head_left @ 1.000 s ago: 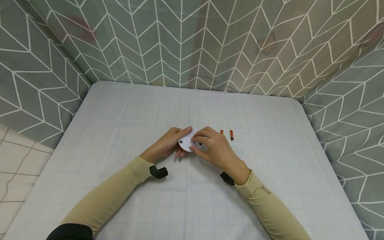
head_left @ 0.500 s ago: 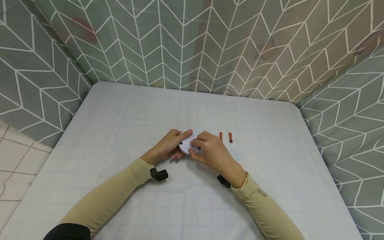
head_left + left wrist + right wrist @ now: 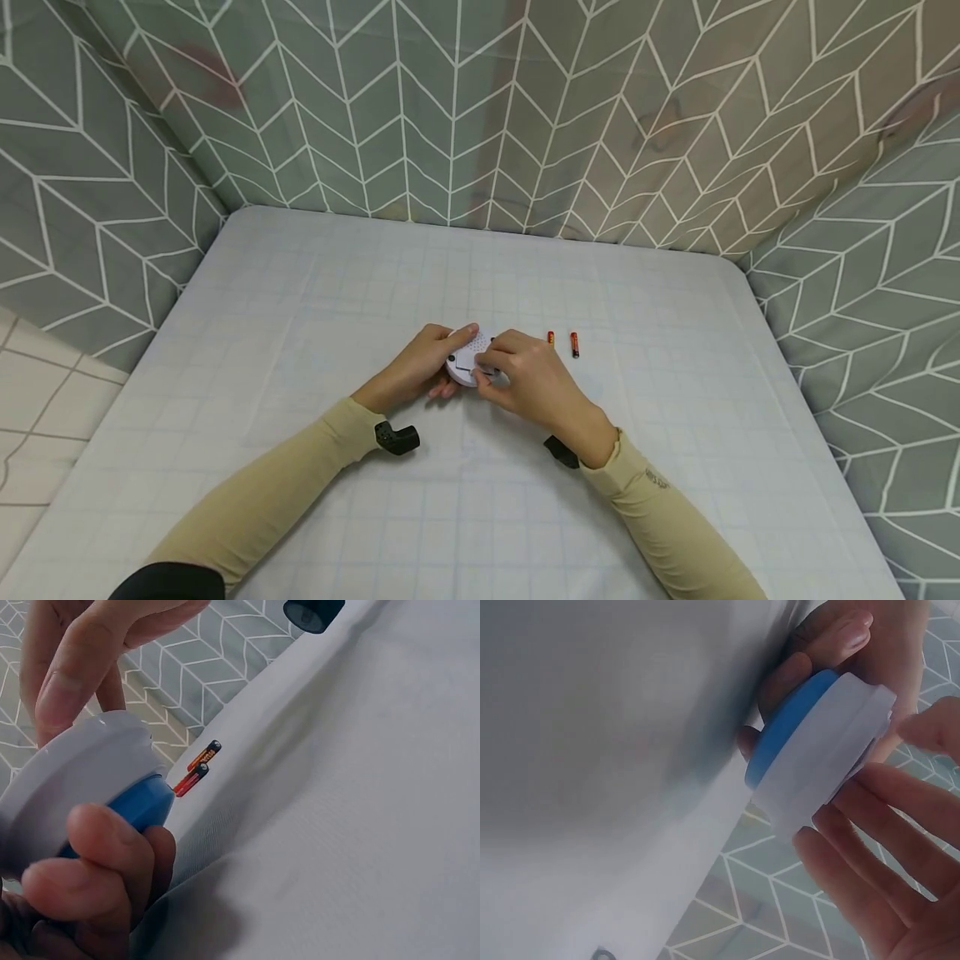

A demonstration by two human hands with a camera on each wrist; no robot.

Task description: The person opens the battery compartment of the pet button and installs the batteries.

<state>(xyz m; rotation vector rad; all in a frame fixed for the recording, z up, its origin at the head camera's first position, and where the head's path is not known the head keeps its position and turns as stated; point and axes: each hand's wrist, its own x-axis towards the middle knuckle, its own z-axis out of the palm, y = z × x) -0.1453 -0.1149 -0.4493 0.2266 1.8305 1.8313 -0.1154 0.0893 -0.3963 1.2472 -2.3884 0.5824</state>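
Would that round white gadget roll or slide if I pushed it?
The gadget might roll on its edge, because its outline looks round. It may slide easily, since its sides look smooth. It's probably stiff, as no dents show.

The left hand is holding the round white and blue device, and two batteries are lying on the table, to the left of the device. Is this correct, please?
Not quite: the head view shows the two batteries to the right of the device, not the left. They do lie on the table, and the left hand does hold the device.
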